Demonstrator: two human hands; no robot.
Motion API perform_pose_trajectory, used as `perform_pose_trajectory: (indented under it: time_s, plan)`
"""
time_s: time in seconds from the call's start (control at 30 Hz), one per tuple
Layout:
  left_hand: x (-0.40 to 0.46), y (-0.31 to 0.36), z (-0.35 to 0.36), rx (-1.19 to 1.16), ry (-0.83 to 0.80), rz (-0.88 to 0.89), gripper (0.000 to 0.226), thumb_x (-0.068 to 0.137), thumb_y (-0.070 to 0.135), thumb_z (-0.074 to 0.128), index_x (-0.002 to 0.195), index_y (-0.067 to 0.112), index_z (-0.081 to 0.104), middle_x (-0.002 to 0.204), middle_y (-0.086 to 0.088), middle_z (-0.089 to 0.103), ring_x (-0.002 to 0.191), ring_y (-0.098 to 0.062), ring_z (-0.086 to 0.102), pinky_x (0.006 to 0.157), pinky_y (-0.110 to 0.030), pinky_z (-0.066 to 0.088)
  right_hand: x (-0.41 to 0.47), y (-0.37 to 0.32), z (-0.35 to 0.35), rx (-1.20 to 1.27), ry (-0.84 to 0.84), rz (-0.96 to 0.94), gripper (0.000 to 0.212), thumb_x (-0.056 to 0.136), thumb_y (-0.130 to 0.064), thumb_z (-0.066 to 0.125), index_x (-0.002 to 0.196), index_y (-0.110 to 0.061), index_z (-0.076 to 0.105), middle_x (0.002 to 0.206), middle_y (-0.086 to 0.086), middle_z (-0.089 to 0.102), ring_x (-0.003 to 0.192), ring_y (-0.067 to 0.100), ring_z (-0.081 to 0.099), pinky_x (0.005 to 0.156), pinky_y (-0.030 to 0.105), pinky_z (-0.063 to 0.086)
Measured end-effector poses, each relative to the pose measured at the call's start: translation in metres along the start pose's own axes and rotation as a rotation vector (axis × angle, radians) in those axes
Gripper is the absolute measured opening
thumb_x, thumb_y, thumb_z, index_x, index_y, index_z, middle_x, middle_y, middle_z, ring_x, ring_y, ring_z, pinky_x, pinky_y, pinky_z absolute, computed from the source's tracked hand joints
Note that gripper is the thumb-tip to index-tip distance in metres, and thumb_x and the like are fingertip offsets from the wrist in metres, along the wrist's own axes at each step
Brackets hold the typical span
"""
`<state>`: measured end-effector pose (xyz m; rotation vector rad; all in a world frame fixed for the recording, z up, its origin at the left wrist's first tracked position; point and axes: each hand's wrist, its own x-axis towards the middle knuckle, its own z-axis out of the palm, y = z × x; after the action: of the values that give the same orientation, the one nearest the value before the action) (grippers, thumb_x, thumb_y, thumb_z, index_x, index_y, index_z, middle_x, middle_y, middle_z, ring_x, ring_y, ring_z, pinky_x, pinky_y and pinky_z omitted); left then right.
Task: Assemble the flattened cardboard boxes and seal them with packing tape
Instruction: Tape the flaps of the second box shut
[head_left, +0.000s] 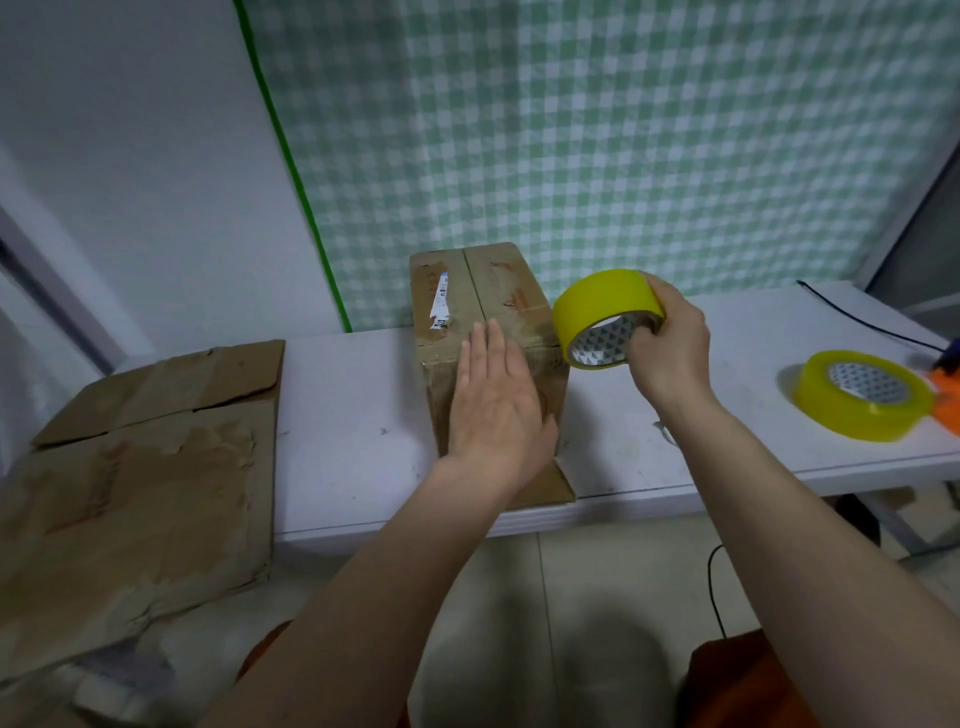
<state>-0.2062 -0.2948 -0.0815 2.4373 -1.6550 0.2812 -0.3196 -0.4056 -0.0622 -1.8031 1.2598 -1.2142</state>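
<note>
**Item: assembled box under taping, one roll in hand**

Assembled cardboard box (485, 332): standing upright on the white table (727, 364), near its middle, with closed top flaps meeting in a seam that is running away from the person. That seam is the box's long axis on top. A loose bottom flap is sticking out at the near foot of the box.

Left hand (496, 400): lying flat with straight fingers on the box, palm on the near face and fingertips reaching over the top edge, close beside the seam. It is gripping nothing; it is pressing the box steady. This is the hand nearer the box.

Right hand (667, 348): just right of the box, at about top height, curled round the yellow tape roll (605, 317), fingers hooked through the core. The roll is hovering apart from the box. Whether a free tape end is lifted cannot be told.

Judgement: the roll is likely needing to travel left onto the box top, then along the seam.

Flattened cardboard (150, 467): lying well left of the box, overhanging the table's near edge, not yet assembled.

Second tape roll (862, 395): lying flat well right of the box.

Checked cloth (623, 130): hanging behind the box.
</note>
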Motion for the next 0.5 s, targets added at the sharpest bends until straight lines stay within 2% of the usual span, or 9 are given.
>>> perform_pose_trajectory:
  time_s: [0.07, 0.13, 0.17, 0.2, 0.27, 0.3, 0.37, 0.4, 0.5]
  plan:
    - [0.000, 0.001, 0.007, -0.020, 0.015, 0.038, 0.092, 0.090, 0.044, 0.051, 0.152, 0.001, -0.003, 0.159, -0.024, -0.009, 0.147, -0.036, -0.013, 0.118, -0.044, -0.014, -0.002, 0.005, 0.002, 0.188, 0.002, 0.065, 0.060, 0.082, 0.012, 0.036, 0.133, -0.015, 0.054, 0.123, 0.006, 0.059, 0.115, 0.024, 0.054, 0.082, 0.024, 0.048]
    - [-0.001, 0.000, 0.012, -0.001, 0.019, 0.065, 0.096, 0.088, 0.045, 0.053, 0.152, 0.007, -0.008, 0.157, -0.027, -0.011, 0.146, -0.039, -0.014, 0.116, -0.046, -0.016, -0.003, 0.010, 0.005, 0.266, -0.007, 0.088, 0.062, 0.083, 0.014, 0.034, 0.134, -0.015, 0.053, 0.123, 0.004, 0.056, 0.110, 0.022, 0.053, 0.062, 0.014, 0.051]
    - [-0.002, 0.000, 0.013, 0.006, 0.021, 0.071, 0.097, 0.088, 0.045, 0.054, 0.153, 0.009, -0.008, 0.157, -0.028, -0.011, 0.146, -0.041, -0.014, 0.116, -0.047, -0.016, -0.003, 0.012, 0.007, 0.276, -0.012, 0.081, 0.064, 0.083, 0.015, 0.032, 0.135, -0.016, 0.051, 0.125, 0.004, 0.055, 0.109, 0.022, 0.052, 0.056, 0.014, 0.053]
    - [-0.002, 0.000, 0.013, 0.013, 0.023, 0.073, 0.097, 0.087, 0.046, 0.054, 0.153, 0.009, -0.008, 0.157, -0.028, -0.011, 0.145, -0.041, -0.014, 0.116, -0.048, -0.015, -0.002, 0.012, 0.008, 0.267, -0.018, 0.066, 0.065, 0.082, 0.015, 0.031, 0.137, -0.016, 0.050, 0.128, 0.005, 0.054, 0.110, 0.025, 0.052, 0.057, 0.022, 0.057]
    - [-0.002, -0.001, 0.013, 0.034, 0.014, 0.078, 0.098, 0.087, 0.047, 0.054, 0.153, 0.010, -0.008, 0.157, -0.028, -0.012, 0.145, -0.041, -0.014, 0.117, -0.048, -0.014, 0.004, 0.011, 0.005, 0.193, -0.024, 0.028, 0.065, 0.083, 0.013, 0.032, 0.138, -0.018, 0.048, 0.131, 0.010, 0.052, 0.114, 0.031, 0.052, 0.069, 0.044, 0.060]
    - [-0.002, -0.002, 0.013, 0.045, 0.005, 0.085, 0.098, 0.087, 0.048, 0.053, 0.153, 0.010, -0.009, 0.157, -0.027, -0.012, 0.146, -0.040, -0.014, 0.118, -0.049, -0.013, 0.008, 0.012, 0.001, 0.131, -0.018, 0.013, 0.064, 0.084, 0.011, 0.033, 0.138, -0.019, 0.048, 0.133, 0.011, 0.052, 0.116, 0.033, 0.051, 0.078, 0.050, 0.057]
    - [0.000, -0.006, 0.013, 0.050, -0.009, 0.096, 0.096, 0.089, 0.046, 0.052, 0.153, 0.012, -0.010, 0.157, -0.026, -0.014, 0.146, -0.038, -0.016, 0.118, -0.048, -0.012, 0.016, 0.018, -0.009, -0.016, 0.002, 0.010, 0.059, 0.088, 0.007, 0.035, 0.138, -0.021, 0.047, 0.133, 0.013, 0.054, 0.118, 0.033, 0.050, 0.093, 0.049, 0.049]
    - [0.001, -0.007, 0.013, 0.045, -0.013, 0.097, 0.094, 0.089, 0.045, 0.052, 0.153, 0.012, -0.010, 0.157, -0.025, -0.014, 0.146, -0.037, -0.016, 0.119, -0.047, -0.012, 0.018, 0.023, -0.012, -0.061, -0.004, 0.025, 0.055, 0.090, 0.004, 0.036, 0.137, -0.021, 0.049, 0.130, 0.013, 0.056, 0.116, 0.033, 0.052, 0.094, 0.049, 0.048]
    - [0.001, -0.005, 0.010, 0.035, -0.025, 0.077, 0.092, 0.090, 0.045, 0.051, 0.153, 0.014, -0.007, 0.157, -0.025, -0.013, 0.146, -0.037, -0.015, 0.119, -0.047, -0.012, 0.017, 0.036, -0.010, -0.075, -0.065, 0.094, 0.046, 0.091, 0.001, 0.036, 0.129, -0.017, 0.054, 0.113, 0.015, 0.061, 0.102, 0.036, 0.058, 0.080, 0.055, 0.053]
